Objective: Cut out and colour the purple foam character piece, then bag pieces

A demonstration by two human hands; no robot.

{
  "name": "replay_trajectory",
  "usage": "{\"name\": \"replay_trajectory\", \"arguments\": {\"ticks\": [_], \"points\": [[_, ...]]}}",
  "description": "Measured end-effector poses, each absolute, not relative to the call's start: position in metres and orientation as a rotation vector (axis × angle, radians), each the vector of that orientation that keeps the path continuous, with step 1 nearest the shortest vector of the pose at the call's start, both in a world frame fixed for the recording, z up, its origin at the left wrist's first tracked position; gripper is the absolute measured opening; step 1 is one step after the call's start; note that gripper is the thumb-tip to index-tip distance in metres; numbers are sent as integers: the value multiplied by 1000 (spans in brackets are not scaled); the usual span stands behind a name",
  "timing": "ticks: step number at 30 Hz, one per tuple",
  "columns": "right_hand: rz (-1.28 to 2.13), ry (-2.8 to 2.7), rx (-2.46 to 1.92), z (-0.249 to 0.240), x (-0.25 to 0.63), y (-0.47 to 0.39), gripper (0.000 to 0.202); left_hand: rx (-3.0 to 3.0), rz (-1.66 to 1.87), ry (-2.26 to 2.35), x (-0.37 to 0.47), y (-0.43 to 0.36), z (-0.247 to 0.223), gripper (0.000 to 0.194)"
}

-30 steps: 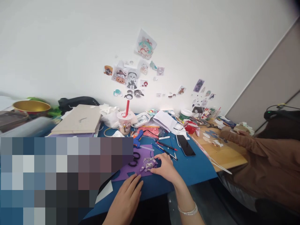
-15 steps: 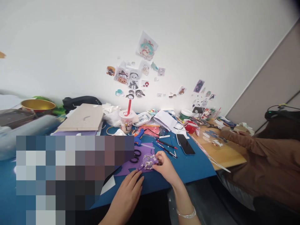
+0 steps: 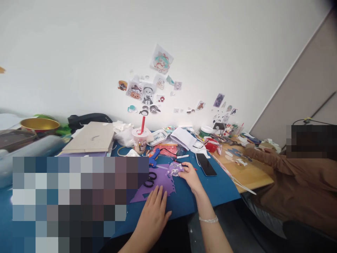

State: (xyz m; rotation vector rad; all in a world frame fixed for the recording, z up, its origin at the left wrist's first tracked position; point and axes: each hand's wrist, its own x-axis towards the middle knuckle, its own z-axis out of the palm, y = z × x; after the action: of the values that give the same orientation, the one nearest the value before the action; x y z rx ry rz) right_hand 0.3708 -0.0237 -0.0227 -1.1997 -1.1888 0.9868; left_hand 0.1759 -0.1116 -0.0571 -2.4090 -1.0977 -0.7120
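Pinched between the fingers of my right hand [image 3: 190,175] is a purple felt character cutout [image 3: 174,169] with a pale face, held over the far right part of a purple felt sheet [image 3: 163,181]. My left hand [image 3: 156,207] lies flat, fingers stretched, on the near edge of that sheet and the blue table cover. The sheet has ragged cut edges on its right side. Black-handled scissors [image 3: 150,179] rest on the sheet, their blades not clearly visible. Just beyond them is a blue glue gun [image 3: 154,157].
A phone [image 3: 206,164] lies right of my right hand. A drink cup with a red straw [image 3: 140,142] stands behind the glue gun, beside a white tray [image 3: 157,137]. At right, a person's brown sleeve [image 3: 259,154] reaches over a wooden table [image 3: 252,177]. Blurred blocks hide the left foreground.
My right hand has lifted the felt cutout off the sheet and carried it away from me. My left hand has flattened and shifted slightly right. The view has tilted a little.
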Motion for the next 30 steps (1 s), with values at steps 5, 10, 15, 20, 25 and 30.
{"name": "replay_trajectory", "arguments": {"ticks": [5, 10, 15, 20, 25, 30], "points": [[940, -1231, -1294, -15, 388, 2, 44, -2707, -652, -1009, 189, -104, -43, 48], [861, -1313, -1398, -22, 394, 14, 43, -2748, -604, -1138, 206, -86, -35, 53], [668, -1380, -1463, -27, 398, 19, 48, -2805, -545, -1098, 215, -88, -33, 58], [466, -1388, -1478, -18, 400, 2, 44, -2826, -520, -1106, 215, -89, -35, 65], [397, -1388, -1437, -20, 382, -31, 22, -2798, -518, -1190, 213, -92, -30, 56], [471, -1427, -1381, -34, 366, -48, 30, -2936, -579, -1070, 211, -97, -25, 41]]}}
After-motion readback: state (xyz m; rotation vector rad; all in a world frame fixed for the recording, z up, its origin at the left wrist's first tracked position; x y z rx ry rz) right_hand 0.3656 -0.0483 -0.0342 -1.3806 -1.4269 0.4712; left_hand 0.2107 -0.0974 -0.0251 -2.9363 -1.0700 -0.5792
